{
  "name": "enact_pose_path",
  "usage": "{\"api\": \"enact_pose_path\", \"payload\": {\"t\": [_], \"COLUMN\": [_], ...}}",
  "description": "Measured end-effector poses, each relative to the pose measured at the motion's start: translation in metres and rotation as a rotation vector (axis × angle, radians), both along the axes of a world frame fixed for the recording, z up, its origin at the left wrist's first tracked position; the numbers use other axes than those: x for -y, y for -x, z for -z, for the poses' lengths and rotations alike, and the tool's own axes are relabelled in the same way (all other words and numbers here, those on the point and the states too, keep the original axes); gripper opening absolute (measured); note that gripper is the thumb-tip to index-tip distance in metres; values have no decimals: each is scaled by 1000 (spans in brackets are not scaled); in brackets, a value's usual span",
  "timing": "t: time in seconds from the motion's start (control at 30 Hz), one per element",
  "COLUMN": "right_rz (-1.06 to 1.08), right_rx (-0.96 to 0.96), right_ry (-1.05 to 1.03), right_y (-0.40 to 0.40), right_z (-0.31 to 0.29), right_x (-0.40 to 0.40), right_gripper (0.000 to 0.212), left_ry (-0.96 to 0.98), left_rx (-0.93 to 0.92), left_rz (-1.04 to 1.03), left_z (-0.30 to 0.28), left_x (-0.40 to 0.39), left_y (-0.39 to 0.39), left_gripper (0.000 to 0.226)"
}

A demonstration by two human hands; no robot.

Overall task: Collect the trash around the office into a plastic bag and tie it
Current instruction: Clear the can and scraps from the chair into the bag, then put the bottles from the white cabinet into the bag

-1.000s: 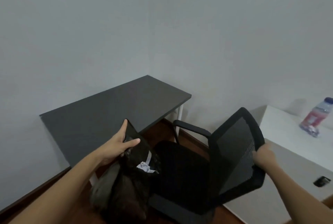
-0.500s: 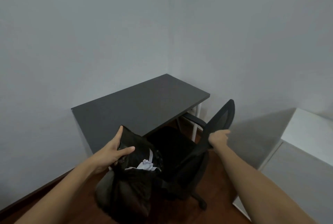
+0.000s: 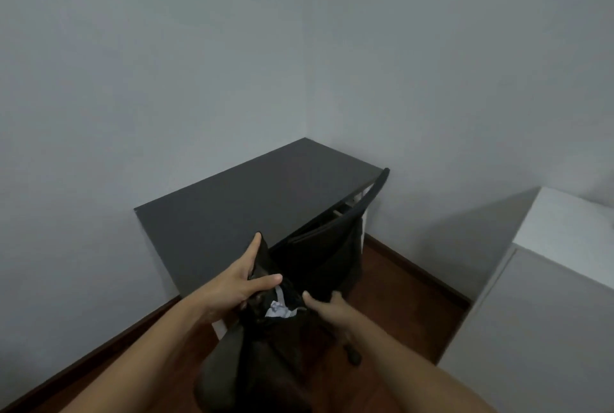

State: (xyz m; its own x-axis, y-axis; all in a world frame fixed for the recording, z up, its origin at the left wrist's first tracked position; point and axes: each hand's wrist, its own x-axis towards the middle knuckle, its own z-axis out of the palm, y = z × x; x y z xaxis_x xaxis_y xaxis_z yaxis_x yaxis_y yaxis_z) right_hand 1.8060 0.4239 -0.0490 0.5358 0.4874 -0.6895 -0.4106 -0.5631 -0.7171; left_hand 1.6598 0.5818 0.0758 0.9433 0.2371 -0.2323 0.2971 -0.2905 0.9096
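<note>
A black plastic bag (image 3: pixel 262 359) hangs in front of me at the bottom centre, its mouth held apart. My left hand (image 3: pixel 239 283) grips the left side of the rim, thumb up along the edge. My right hand (image 3: pixel 327 306) grips the right side of the rim. Crumpled white paper (image 3: pixel 280 309) shows inside the mouth. The lower part of the bag sags toward the floor.
A dark grey desk (image 3: pixel 246 200) stands in the room's corner. A black office chair (image 3: pixel 335 246) is tucked against its right end. A white cabinet (image 3: pixel 548 279) stands at the right. Brown wooden floor (image 3: pixel 398 283) lies between them.
My right hand has let go of the chair back and come to the bag's rim. The chair now sits pushed in at the desk. The view has shifted left.
</note>
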Motion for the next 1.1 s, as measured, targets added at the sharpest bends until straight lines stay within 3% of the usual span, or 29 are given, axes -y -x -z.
{"api": "enact_pose_path", "payload": {"t": [0.13, 0.27, 0.33, 0.47, 0.6, 0.7, 0.8, 0.97, 1.1], "right_rz": [-33, -143, -148, -61, 7, 167, 368, 599, 758], "right_rx": [-9, 136, 185, 337, 465, 539, 703, 1044, 1266], "right_ry": [56, 253, 329, 341, 362, 207, 134, 105, 126], "right_y": [29, 23, 2, -58, -133, -181, -222, -283, -321], "right_z": [31, 17, 12, -7, -42, -83, -128, -190, -215], "right_x": [2, 40, 67, 145, 239, 303, 365, 437, 480], "right_gripper": [139, 76, 57, 60, 63, 26, 16, 9, 16], "left_ry": [41, 44, 84, 239, 229, 242, 294, 315, 320], "left_rx": [41, 45, 58, 95, 143, 227, 303, 389, 417], "left_rz": [135, 203, 206, 210, 231, 239, 254, 295, 405], "left_z": [-9, -17, -26, -45, -63, -85, -104, -139, -161], "left_x": [31, 67, 80, 120, 183, 229, 272, 329, 358], "left_y": [-16, -40, -54, -102, -163, -214, -288, -394, -469], "left_gripper": [127, 110, 113, 125, 125, 128, 102, 81, 89]}}
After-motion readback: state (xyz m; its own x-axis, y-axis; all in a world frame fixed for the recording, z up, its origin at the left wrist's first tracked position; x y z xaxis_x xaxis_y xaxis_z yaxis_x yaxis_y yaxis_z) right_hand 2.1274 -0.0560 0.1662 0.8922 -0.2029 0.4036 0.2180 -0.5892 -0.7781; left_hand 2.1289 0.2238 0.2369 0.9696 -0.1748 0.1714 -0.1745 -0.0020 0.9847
